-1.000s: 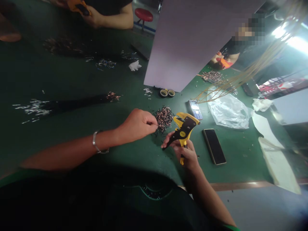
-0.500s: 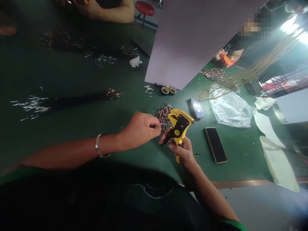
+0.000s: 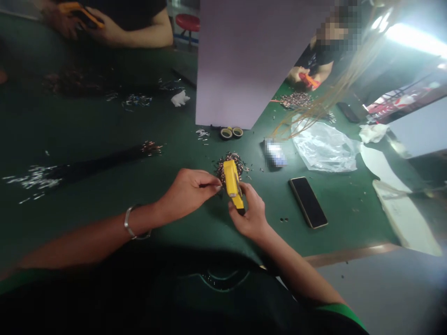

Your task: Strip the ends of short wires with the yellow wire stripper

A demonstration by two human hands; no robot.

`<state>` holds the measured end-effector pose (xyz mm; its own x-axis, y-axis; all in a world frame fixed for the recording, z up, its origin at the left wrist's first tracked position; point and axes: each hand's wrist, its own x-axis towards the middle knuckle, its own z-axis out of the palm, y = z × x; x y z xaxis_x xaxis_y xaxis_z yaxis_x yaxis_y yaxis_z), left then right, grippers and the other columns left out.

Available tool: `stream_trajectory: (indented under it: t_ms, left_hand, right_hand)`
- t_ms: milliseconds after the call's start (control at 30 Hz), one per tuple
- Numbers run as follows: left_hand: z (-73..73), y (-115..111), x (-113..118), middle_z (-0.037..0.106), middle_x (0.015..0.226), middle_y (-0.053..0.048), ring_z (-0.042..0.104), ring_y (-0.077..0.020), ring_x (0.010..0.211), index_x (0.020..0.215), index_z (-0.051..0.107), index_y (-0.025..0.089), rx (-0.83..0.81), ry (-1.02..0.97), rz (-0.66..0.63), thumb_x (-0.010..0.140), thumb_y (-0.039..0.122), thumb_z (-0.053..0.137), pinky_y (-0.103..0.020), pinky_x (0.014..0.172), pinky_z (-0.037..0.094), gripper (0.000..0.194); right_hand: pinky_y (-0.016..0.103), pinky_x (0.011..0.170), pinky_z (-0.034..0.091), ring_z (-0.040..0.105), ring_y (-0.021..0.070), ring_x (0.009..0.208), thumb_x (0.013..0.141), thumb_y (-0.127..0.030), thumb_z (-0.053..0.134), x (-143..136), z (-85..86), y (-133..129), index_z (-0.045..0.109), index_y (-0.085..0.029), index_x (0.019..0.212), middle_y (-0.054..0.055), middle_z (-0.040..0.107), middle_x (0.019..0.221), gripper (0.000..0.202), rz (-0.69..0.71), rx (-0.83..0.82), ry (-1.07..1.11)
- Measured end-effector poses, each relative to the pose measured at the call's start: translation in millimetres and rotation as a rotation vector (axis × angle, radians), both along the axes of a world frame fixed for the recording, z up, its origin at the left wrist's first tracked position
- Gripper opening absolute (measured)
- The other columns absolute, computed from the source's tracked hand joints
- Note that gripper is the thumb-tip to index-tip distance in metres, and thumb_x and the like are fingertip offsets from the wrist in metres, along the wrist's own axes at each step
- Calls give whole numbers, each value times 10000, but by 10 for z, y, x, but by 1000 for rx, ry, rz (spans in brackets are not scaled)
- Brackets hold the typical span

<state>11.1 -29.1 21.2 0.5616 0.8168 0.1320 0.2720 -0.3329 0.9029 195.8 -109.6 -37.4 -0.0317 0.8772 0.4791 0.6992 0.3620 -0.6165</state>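
Note:
My right hand (image 3: pixel 250 211) is wrapped round a yellow wire stripper (image 3: pixel 231 179), whose narrow yellow edge faces me. Just left of the tool, my left hand (image 3: pixel 191 193) is closed in a pinch, thumb against forefinger; what sits between the fingertips is too small to make out. Behind the tool lies a heap of short dark and copper-coloured wire bits (image 3: pixel 228 160), partly hidden by it. On the left, a long bundle of black wires (image 3: pixel 101 163) with silvery ends and copper ends rests on the green table (image 3: pixel 174 139).
A phone (image 3: pixel 309 202) lies to the right, near a clear plastic bag (image 3: pixel 324 146) and paper sheets (image 3: pixel 401 209). Two tape rolls (image 3: pixel 231 133) sit below a pale upright panel (image 3: pixel 240 60). Other people's hands hold tools at the upper left and upper right.
The wire stripper has turned from showing its black side to showing its narrow yellow edge. Both my hands appear slightly further left, and the whole view has shifted.

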Motion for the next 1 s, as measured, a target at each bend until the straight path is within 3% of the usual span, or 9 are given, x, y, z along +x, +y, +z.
stream_trajectory:
  t_ms: [133,267,433,533,633,1000]
  left_hand:
    - [1,36,1,739,751,-19,660,-123,676,819,774,177,-43,12,-16,792,156,609,-205,582,498,169]
    - [-4,29,18,720,681,-6,617,-102,589,809,777,171,-106,54,-2,777,168,626,-201,542,477,155]
    - [-39,16,27,721,682,-6,577,-90,537,814,776,168,-104,82,86,781,222,647,-197,505,457,144]
    - [-42,7,19,711,657,1,559,-84,522,792,770,164,-84,89,148,789,225,641,-190,489,440,143]
    - [-21,-20,21,702,639,6,568,-85,535,753,761,160,-48,79,164,789,194,629,-186,495,437,141]
    - [-9,-79,50,721,680,-6,627,-93,608,717,755,159,65,50,68,786,103,586,-189,553,450,191]
  right_hand:
    - [443,779,572,657,291,949,710,-133,568,21,-55,24,477,-186,1207,138,655,1037,507,7,84,-41]
    - [443,799,563,653,282,937,725,-136,582,38,-54,28,500,-178,1178,134,653,1020,462,-4,51,48]
    - [397,793,549,651,213,816,778,-152,581,37,-9,1,577,-195,1023,68,655,906,249,100,-229,459]
    - [365,769,541,641,189,795,777,-164,609,26,-4,-10,596,-197,1031,49,653,900,257,169,-348,715]
    - [346,747,530,634,178,776,763,-171,639,7,-9,-7,607,-198,1037,37,652,892,277,179,-397,812]
    - [321,707,527,609,170,730,780,-173,597,-27,20,-5,594,-195,953,29,642,833,174,105,-312,519]
